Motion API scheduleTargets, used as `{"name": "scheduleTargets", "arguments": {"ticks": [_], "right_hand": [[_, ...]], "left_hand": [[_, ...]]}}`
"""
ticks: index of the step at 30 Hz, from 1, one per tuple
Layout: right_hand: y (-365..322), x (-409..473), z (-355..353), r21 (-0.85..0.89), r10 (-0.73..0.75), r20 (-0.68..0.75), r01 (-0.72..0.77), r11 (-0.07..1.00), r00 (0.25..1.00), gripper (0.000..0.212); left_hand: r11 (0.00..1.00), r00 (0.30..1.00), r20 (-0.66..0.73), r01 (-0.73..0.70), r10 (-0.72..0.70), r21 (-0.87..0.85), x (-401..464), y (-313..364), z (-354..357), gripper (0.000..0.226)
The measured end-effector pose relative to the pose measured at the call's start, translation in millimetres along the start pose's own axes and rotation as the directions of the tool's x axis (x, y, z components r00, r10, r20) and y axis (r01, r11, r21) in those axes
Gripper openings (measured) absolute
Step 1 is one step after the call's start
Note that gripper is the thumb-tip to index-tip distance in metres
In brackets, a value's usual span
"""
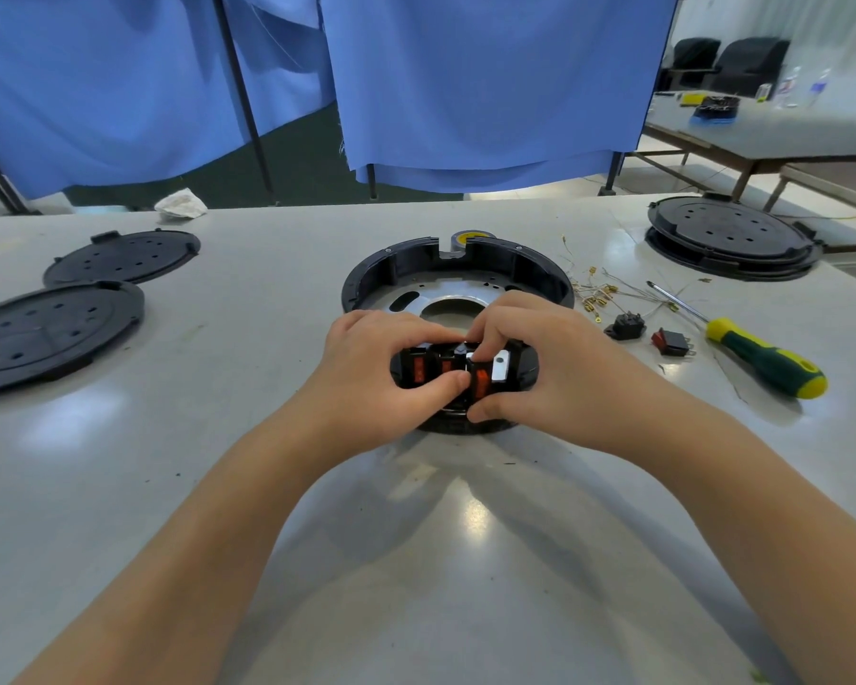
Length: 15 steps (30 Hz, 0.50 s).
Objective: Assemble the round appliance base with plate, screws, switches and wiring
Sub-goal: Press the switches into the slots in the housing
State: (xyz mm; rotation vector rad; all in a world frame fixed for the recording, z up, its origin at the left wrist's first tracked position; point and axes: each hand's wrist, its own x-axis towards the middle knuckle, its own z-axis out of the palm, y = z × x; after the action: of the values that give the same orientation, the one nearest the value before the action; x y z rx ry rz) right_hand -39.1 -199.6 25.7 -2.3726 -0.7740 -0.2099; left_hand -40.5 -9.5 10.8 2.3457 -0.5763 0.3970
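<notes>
The round black appliance base (pixel 376 271) lies in the middle of the table with a silver metal plate (pixel 453 301) inside it. Along its near rim sit red rocker switches (pixel 418 370). My left hand (pixel 381 368) grips the near rim, thumb beside the middle switch. My right hand (pixel 539 358) pinches the rightmost red switch (pixel 482 383) between thumb and fingers, next to a small silver bracket (pixel 500 365). Both hands hide much of the near rim. A loose black socket (pixel 626 326) and a loose red switch (pixel 670 342) lie to the right, beside a bundle of thin wires (pixel 599 296).
A green and yellow screwdriver (pixel 762 355) lies at the right. Two black round covers (pixel 122 254) (pixel 45 333) rest at the left, and stacked black bases (pixel 732 237) stand at the far right. A tape roll (pixel 470 237) sits behind the base. Blue curtains hang beyond the table's far edge.
</notes>
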Motion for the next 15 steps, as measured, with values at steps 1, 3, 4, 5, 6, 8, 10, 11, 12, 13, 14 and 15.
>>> {"name": "scheduleTargets", "arguments": {"ticks": [1,3,4,5,6,8,10,11,12,13,14,15], "right_hand": [[0.1,0.1,0.3,-0.001,-0.003,-0.003,0.003,1.0,1.0,0.034],[0.5,0.2,1.2,-0.012,-0.017,-0.018,0.016,1.0,1.0,0.033],[0.6,0.2,1.7,-0.022,-0.023,-0.027,0.023,0.999,0.999,0.033],[0.5,0.1,2.1,-0.035,-0.031,-0.034,0.029,0.999,0.999,0.032],[0.6,0.2,2.3,-0.05,-0.038,-0.039,0.036,0.998,0.999,0.032],[1.0,0.4,2.5,-0.071,-0.047,-0.041,0.044,0.996,0.998,0.031],[1.0,0.6,2.7,-0.085,-0.051,-0.038,0.048,0.995,0.998,0.031],[0.8,0.7,3.0,-0.092,-0.053,-0.037,0.05,0.994,0.998,0.031],[0.8,0.7,3.4,-0.1,-0.055,-0.037,0.051,0.994,0.998,0.03],[0.8,0.6,3.7,-0.107,-0.054,-0.035,0.05,0.993,0.998,0.03],[1.1,0.7,3.9,-0.112,-0.053,-0.034,0.049,0.993,0.998,0.03],[1.4,0.7,4.0,-0.112,-0.051,-0.033,0.047,0.993,0.998,0.03]], "left_hand": [[1.0,1.0,-0.002,-0.002,0.002,0.0,-0.3,-0.1,0.0,0.035],[1.0,1.0,-0.004,-0.008,0.008,0.0,-0.4,-0.5,0.0,0.034],[1.0,1.0,-0.003,-0.01,0.01,0.0,-0.3,-0.6,0.0,0.033],[1.0,1.0,-0.002,-0.012,0.012,0.002,-0.1,-1.0,0.1,0.033],[1.0,1.0,-0.001,-0.012,0.012,0.004,0.0,-1.4,0.2,0.034],[1.0,1.0,-0.008,-0.009,0.009,0.008,-0.1,-1.9,0.6,0.034],[1.0,1.0,-0.012,-0.009,0.009,0.006,-0.4,-2.3,0.7,0.034],[1.0,1.0,-0.011,-0.012,0.012,0.003,-0.6,-2.2,0.4,0.034],[1.0,1.0,-0.01,-0.014,0.014,-0.003,-0.7,-2.1,0.1,0.034],[1.0,1.0,-0.008,-0.017,0.016,-0.009,-1.0,-1.9,-0.1,0.034],[1.0,1.0,-0.005,-0.02,0.019,-0.012,-1.0,-1.9,-0.3,0.033],[1.0,1.0,-0.004,-0.021,0.021,-0.013,-1.2,-1.7,-0.2,0.033]]}}
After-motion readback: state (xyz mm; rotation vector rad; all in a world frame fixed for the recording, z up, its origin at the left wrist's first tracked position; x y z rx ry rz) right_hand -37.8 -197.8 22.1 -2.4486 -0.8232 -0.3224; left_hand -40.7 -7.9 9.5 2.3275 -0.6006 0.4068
